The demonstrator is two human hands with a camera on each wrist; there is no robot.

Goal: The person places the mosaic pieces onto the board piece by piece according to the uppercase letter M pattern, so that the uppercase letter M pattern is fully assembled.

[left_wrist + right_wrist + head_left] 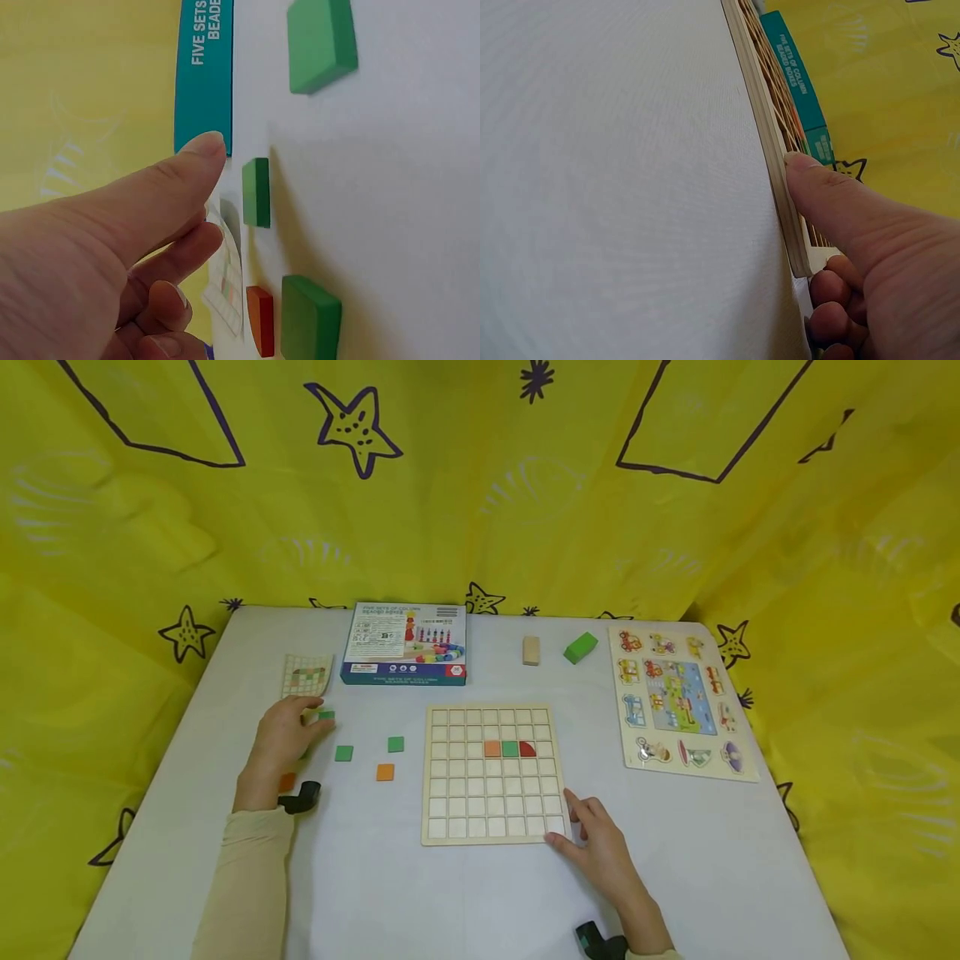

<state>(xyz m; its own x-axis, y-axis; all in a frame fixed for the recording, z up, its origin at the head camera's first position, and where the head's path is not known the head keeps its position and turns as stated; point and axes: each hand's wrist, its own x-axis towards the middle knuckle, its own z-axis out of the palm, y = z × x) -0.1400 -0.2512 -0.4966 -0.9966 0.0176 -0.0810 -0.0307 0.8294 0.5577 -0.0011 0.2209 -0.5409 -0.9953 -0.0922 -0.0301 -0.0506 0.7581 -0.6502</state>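
The left hand [283, 737] sits at the middle left of the head view with fingers curled over a small green tile [326, 715]; whether thumb and fingers actually pinch it I cannot tell, since the left wrist view shows the thumb [191, 169] just short of the tile's edge. To do this pick well, I judge the thumb should close on the tile's thin side while a fingertip meets the opposite side, lifting straight up so the 2 other green tiles [343, 753] and the orange tile [385, 772] nearby stay put. The right hand [600, 847] steadies the wooden grid board [457, 827] at its lower right corner, thumb pressed on the rim, other fingers curled under. 3 tiles already lie in the board's upper rows. The white table [390, 893] also carries a boxed bead set [405, 645] and a peg puzzle [678, 697]. Yellow star-printed cloth [480, 485] walls the space.
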